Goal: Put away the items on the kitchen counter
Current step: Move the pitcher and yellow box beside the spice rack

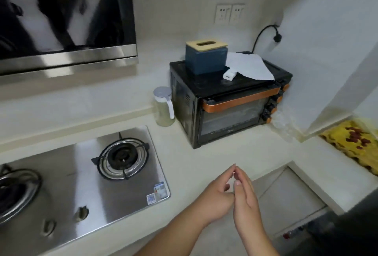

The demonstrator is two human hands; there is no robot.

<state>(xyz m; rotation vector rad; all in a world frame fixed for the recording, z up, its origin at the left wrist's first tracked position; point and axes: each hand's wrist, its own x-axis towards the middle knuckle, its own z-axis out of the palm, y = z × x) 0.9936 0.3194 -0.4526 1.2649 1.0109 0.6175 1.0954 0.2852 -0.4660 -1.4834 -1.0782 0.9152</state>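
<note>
My left hand [217,196] and my right hand [246,198] are pressed together over the counter's front edge, fingertips touching, fingers fairly straight, holding nothing. On the pale counter [214,153] a clear jar with a white lid and handle [164,106] stands left of a black toaster oven [229,102]. On top of the oven sit a blue tissue box with a wooden lid [205,56], a small white charger [229,74] and a white sheet of paper [250,65].
A steel gas hob [81,174] with two burners fills the left. A range hood [65,20] hangs above it. A yellow patterned cloth [353,143] lies at the right edge. Wall sockets [230,13] and a dangling black plug [277,38] are behind the oven.
</note>
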